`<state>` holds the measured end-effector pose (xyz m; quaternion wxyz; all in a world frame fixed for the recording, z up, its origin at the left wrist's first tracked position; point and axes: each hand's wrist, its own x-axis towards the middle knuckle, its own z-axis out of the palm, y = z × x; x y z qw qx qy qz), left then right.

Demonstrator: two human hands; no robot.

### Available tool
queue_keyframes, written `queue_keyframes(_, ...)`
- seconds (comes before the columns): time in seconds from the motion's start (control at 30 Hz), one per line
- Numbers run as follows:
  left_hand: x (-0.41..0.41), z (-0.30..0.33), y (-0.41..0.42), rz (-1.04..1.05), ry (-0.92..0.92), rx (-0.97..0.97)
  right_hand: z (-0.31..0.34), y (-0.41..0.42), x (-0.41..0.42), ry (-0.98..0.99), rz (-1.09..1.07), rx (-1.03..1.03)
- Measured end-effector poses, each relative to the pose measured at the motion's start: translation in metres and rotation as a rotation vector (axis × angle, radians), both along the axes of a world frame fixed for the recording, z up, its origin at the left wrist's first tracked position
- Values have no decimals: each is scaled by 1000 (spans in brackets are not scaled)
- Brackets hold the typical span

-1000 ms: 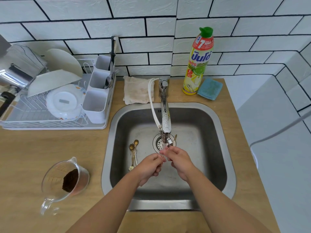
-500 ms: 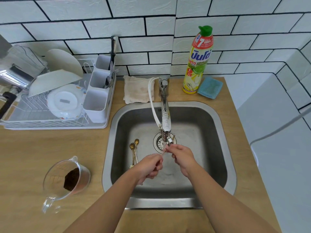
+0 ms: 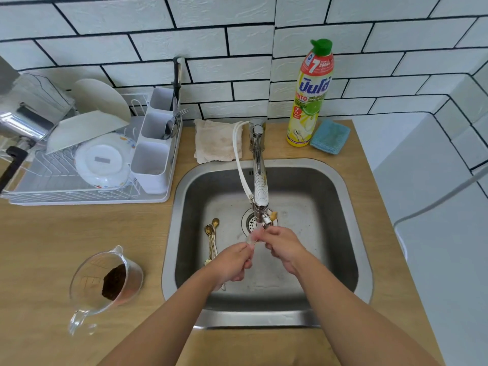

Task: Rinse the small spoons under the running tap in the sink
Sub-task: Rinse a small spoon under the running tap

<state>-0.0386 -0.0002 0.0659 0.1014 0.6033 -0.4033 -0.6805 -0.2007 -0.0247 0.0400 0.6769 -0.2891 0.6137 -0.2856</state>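
Under the tap (image 3: 260,191), over the sink (image 3: 340,233), the left hand (image 3: 232,262) and right hand (image 3: 285,245) each pinch an end of one thin spoon (image 3: 254,240) in the water. More spoons (image 3: 211,239) lie on the sink floor, left of the drain (image 3: 250,223).

Both hands, left (image 3: 232,262) and right (image 3: 284,245), pinch a thin spoon (image 3: 254,243) under the tap (image 3: 260,191); more spoons (image 3: 212,237) lie in the sink (image 3: 343,207).
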Motion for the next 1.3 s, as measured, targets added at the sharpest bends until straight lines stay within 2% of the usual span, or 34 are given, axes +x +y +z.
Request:
queue_keyframes(0.07, -2, 0, -2, 62, 21, 62, -4, -1, 0, 7, -90, 15)
queue_keyframes(0.2, 0, -3, 1, 13, 9, 46, -1, 7, 5, -12, 37, 28)
queue_keyframes(0.33, 3, -9, 6, -67, -63, -49, -5, 1, -3, 8, -117, 28)
queue_keyframes(0.43, 4, -12, 6, -85, -78, -90, -5, 7, 6, -8, 33, -19)
queue_keyframes(0.6, 9, -13, 4, -167, -21, -132, -8, 2, -1, -17, -154, 45)
queue_keyframes(0.73, 14, -17, 5, -305, -101, -217, -8, 12, 8, -36, 44, 29)
queue_keyframes(0.87, 14, -17, 5, -259, -56, -201, -12, 5, 1, -30, -154, 27)
queue_keyframes(0.97, 16, -17, 6, -255, -57, -198, -10, 10, 6, -62, 28, 22)
queue_keyframes(1.13, 15, -16, 5, -168, -38, -124, -12, 4, -2, -19, -131, 27)
queue_keyframes(1.23, 13, -14, 4, -120, -60, -64, -15, 11, 1, -101, -5, 35)
queue_keyframes(1.3, 11, -14, 3, -34, -51, -1, -15, 12, 1, -88, -6, 25)
